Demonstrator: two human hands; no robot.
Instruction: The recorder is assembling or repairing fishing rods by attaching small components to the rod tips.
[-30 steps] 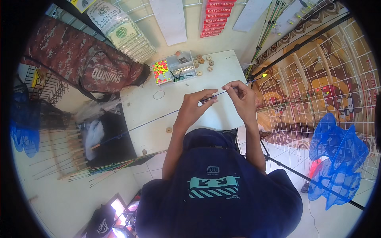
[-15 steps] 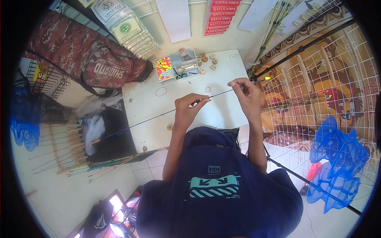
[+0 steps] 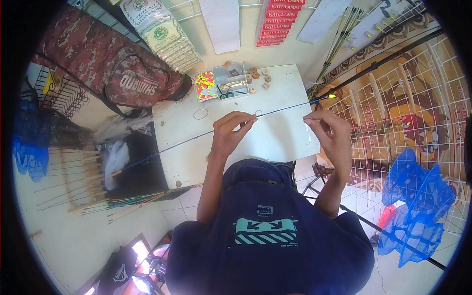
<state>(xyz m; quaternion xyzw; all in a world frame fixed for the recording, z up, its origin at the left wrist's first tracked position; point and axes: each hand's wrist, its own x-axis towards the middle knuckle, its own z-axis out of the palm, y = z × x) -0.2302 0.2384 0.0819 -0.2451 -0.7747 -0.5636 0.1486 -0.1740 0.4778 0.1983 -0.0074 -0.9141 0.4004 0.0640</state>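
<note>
— Right hand [image 3: 335,132] sits farther right than half a second ago. Its fingers [image 3: 317,116]?
— Bunched near the blue rod [image 3: 285,108]; cannot tell whether they grip anything. Left hand [image 3: 229,132]: fingers pinch the rod, slanting over the white desk [image 3: 275,142].

Bright, hazy light; soft shadows on the flat white worktop [image 3: 191,164]; glare lower left; lines bow toward black corners.
</note>
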